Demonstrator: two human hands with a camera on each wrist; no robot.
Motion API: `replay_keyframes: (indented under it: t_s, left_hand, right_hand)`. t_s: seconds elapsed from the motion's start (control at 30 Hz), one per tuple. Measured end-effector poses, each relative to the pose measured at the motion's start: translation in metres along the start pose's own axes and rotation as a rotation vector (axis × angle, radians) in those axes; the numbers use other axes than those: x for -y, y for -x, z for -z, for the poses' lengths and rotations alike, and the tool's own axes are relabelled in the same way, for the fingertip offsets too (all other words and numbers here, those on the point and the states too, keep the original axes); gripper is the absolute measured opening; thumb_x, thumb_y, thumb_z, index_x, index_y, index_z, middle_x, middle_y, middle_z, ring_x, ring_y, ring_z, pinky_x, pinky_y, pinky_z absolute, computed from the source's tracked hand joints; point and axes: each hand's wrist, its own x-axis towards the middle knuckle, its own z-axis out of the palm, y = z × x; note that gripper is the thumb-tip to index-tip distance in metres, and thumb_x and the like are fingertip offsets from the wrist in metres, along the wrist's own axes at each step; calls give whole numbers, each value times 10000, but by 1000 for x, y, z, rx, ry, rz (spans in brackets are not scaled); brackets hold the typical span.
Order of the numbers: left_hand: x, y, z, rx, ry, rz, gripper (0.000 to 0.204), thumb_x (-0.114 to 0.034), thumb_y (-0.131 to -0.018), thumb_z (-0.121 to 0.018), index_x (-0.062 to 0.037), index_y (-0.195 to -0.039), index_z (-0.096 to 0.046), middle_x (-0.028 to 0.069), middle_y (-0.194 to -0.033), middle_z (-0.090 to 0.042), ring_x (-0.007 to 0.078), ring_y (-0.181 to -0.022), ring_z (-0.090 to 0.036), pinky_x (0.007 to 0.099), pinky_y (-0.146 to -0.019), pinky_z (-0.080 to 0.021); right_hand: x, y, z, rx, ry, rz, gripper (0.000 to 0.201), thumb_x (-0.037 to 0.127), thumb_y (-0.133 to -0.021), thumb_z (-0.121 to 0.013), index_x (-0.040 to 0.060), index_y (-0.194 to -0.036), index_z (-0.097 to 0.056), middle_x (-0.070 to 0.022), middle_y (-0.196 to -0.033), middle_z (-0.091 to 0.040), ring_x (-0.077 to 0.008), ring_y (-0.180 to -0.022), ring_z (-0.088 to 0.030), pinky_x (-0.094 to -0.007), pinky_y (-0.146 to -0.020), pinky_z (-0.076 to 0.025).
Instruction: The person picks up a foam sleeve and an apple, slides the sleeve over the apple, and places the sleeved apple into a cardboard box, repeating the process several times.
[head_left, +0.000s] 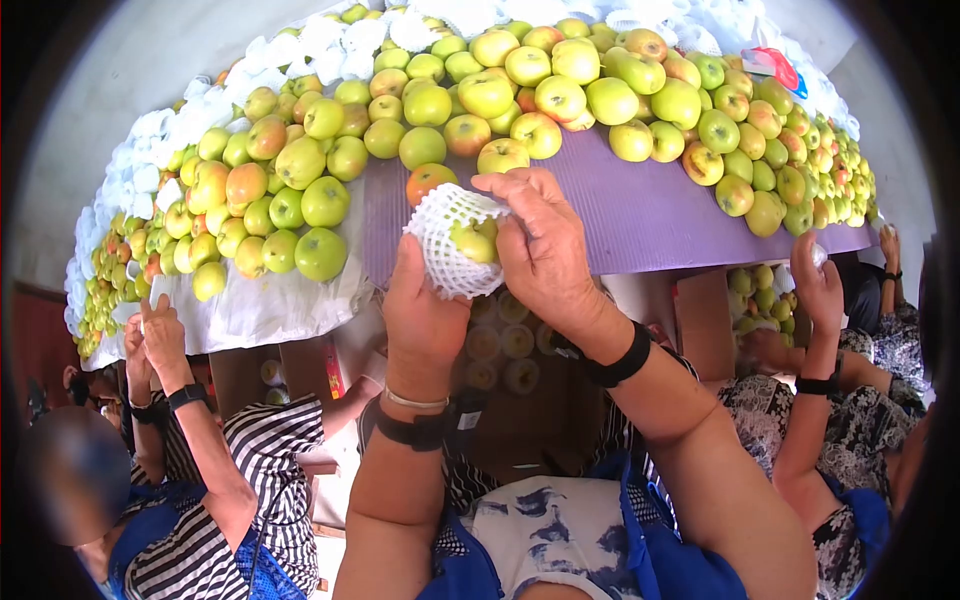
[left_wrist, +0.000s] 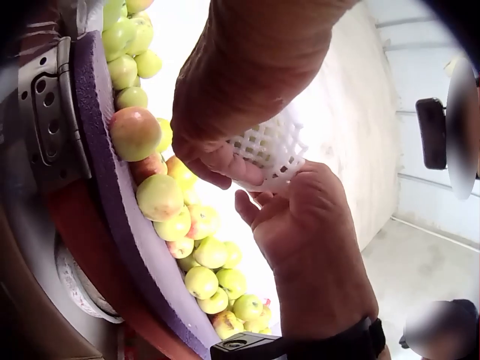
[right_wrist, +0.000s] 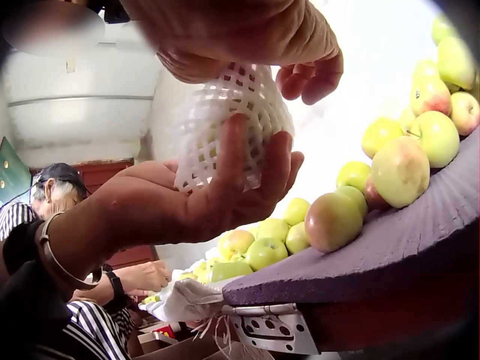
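A yellow-green apple (head_left: 476,241) sits inside a white foam net sleeve (head_left: 437,238), its bare side showing through the sleeve's mouth. My left hand (head_left: 428,338) holds the wrapped apple from the left and below, thumb up along the net. In the right wrist view, the left hand's fingers (right_wrist: 234,154) curl round the mesh. My right hand (head_left: 550,255) is at the sleeve's right side, pinching its edge, with the index finger bent above the apple. The left wrist view shows the right hand (left_wrist: 304,225) with its fingertips at the net's rim.
Heaped apples (head_left: 485,92) cover the table's far side, with white foam nets (head_left: 330,40) piled behind. A purple ridged mat (head_left: 610,205) lies under my hands' far side. Below the edge stands an open box (head_left: 520,430) holding wrapped apples. Other people work at left and right.
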Motion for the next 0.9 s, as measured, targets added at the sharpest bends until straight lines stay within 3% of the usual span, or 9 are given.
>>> replay_keyframes:
  t_s: [0.1,0.27,0.37,0.47,0.57,0.67,0.77,0.9]
  left_hand:
    - [2,2,0,70,-88,10,484,-365,-977,-251,-36,-1322,-333,110,-1306,-441,260,-1179,-457,438,-973,-378]
    - [-1,5,4,48,-144,97,487,-359,-977,-266,-26,-1329,-321,109,-1307,-436,252,-1192,-444,401,-997,-358]
    - [0,5,-2,84,-180,115,491,-350,-977,-277,-12,-1330,-311,117,-1307,-433,250,-1187,-446,397,-997,-357]
    - [0,8,-5,173,-283,79,494,-341,-975,-288,2,-1331,-301,128,-1309,-426,250,-1192,-440,403,-1002,-351]
    - [1,7,-5,163,-276,32,529,-359,-963,-329,28,-1321,-295,142,-1306,-418,250,-1200,-430,391,-1007,-346]
    - [2,3,-6,154,-279,-74,549,-373,-954,-355,29,-1322,-286,143,-1309,-410,247,-1209,-419,390,-1013,-341]
    - [0,1,-6,158,-231,-119,551,-381,-950,-363,4,-1335,-281,135,-1324,-395,249,-1218,-410,401,-1016,-337]
    - [1,-1,2,102,-15,-90,463,-302,-970,-298,-28,-1343,-299,137,-1380,-350,292,-1246,-381,481,-1012,-337]
  right_hand:
    - [-6,-2,3,50,-32,-26,247,-56,-748,-523,-4,-980,-591,-170,-826,-547,-320,-770,-552,-355,-692,-459]
    - [-15,-5,12,126,-190,-166,86,50,-797,-600,-4,-858,-628,-127,-764,-586,-254,-689,-584,-337,-642,-469]
    - [-11,-7,17,148,-359,-430,129,109,-837,-596,-7,-799,-639,-81,-754,-616,-158,-687,-581,-310,-633,-468]
    - [-14,-6,16,119,-696,-761,161,149,-864,-579,2,-837,-641,-31,-797,-623,-87,-718,-553,-270,-625,-464]
    - [-11,-8,15,11,-889,-985,179,156,-866,-571,-14,-881,-627,-16,-832,-618,-65,-724,-542,-230,-604,-458]
    - [-13,-8,14,61,-879,-964,213,150,-854,-578,-34,-959,-595,-33,-830,-616,-76,-712,-550,-222,-587,-462]
    - [-14,-14,30,321,-718,-1000,240,132,-835,-591,-42,-999,-572,-57,-851,-612,-94,-708,-568,-234,-578,-481]
    - [-18,-11,29,330,-858,-1002,253,92,-816,-584,-32,-1034,-545,-71,-879,-609,-130,-719,-594,-258,-579,-506]
